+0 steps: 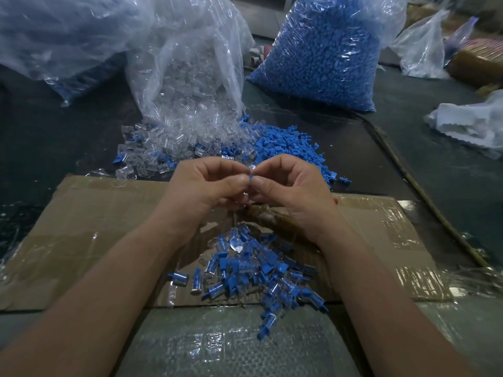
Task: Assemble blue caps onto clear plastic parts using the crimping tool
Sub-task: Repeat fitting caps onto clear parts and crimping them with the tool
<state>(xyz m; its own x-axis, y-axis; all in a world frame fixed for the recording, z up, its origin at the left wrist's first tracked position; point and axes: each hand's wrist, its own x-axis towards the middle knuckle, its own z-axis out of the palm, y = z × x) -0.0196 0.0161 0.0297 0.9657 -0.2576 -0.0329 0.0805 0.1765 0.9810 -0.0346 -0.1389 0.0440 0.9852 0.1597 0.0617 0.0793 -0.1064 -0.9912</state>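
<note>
The left hand (206,183) is pinching the part (252,167), the right hand (294,191) the cap (250,177); both are looking light, stiff, slippery, best pinched sidewise.

cardboard sheet (81,227) — flat, taped | white bundle (468,123) — far R

Small assembly workshop, bulk bags of blue caps (321,55) (unsorted), cardboard (95,227)

Blue cap (250,177) against clear part (252,167)
</note>
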